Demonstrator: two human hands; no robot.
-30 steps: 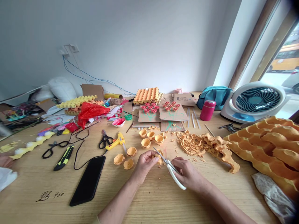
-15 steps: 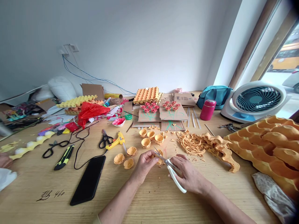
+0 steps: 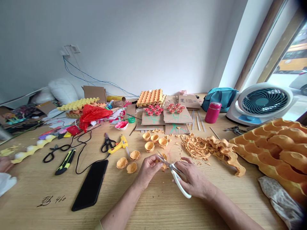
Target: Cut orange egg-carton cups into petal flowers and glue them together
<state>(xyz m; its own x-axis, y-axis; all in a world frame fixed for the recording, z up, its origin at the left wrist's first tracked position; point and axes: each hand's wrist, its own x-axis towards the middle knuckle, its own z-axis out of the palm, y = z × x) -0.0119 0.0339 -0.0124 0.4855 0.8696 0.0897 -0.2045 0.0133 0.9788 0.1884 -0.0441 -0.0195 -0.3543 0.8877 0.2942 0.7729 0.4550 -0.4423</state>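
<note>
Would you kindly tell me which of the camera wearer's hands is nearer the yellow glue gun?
Left. The left hand is to the right of the yellow glue gun and closer to the camera; the right hand, holding white-handled scissors, is farther right.

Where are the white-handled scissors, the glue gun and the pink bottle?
White-handled scissors (image 3: 178,183): head view, on the white handle.
Glue gun (image 3: 120,145): head view, on its yellow body.
Pink bottle (image 3: 213,113): head view, on its side.

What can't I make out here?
In the head view:
Part of the orange cup: hidden by the left hand and white-handled scissors.
Some scissor handle: behind the right hand.
Another person's hand: cut off at the left edge.
Large egg tray: cut off at right.
</note>
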